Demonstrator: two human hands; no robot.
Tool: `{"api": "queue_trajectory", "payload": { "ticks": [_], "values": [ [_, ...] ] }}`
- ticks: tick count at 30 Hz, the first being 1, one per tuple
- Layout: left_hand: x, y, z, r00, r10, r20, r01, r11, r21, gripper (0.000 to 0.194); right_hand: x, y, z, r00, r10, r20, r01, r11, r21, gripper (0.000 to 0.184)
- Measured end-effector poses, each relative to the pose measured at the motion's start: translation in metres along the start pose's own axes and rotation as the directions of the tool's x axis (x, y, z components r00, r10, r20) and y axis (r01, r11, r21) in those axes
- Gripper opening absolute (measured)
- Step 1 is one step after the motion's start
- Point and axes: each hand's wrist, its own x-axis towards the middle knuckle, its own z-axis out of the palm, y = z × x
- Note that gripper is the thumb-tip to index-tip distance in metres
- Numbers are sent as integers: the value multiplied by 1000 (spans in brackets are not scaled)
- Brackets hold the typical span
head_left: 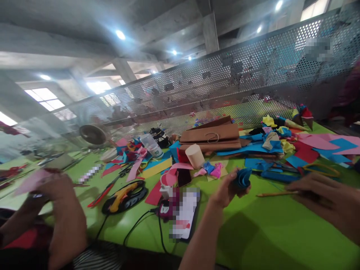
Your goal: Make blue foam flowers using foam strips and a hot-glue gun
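My left hand (227, 189) is closed around a small piece of curled blue paper (243, 177), its layers rolled like petals and facing upward above the green table. To its right, my right hand (323, 195) is closed on the end of a thin wooden stick (275, 194). The stick's tapered tip points left toward the blue paper, with a gap between them. Shadows of my hands fall on the table below. Some fingers of my right hand are blurred or hidden.
A phone (187, 213) lies left of my forearm, near cables and a yellow-black glue gun (123, 197). Behind are a beige roll (195, 156), brown folded sheets (210, 137), paper scraps and a perforated metal screen (197, 93). At left, another person's hands (57, 183) hold pink paper.
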Motion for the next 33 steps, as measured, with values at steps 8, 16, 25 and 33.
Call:
{"api": "queue_trajectory", "payload": {
  "ticks": [8, 16, 25, 33],
  "values": [
    [1, -1, 5, 1000, -28, 0, 28, 1000, -6, 52, 48, -28, 50, 965, -154, 212, 129, 984, 125, 26],
    [0, -4, 4, 998, -57, -38, 57, 998, -6, 53, 50, -22, 57, 940, -256, 225, 253, 967, 42, 20],
    [-1, -5, 3, 993, -99, -70, 101, 995, 13, 58, 48, -12, 66, 937, -279, 212, 279, 960, 29, 13],
    [-2, -4, 6, 993, -97, -74, 99, 995, 20, 57, 48, -10, 65, 932, -284, 227, 283, 958, 36, 11]
  ]
}}
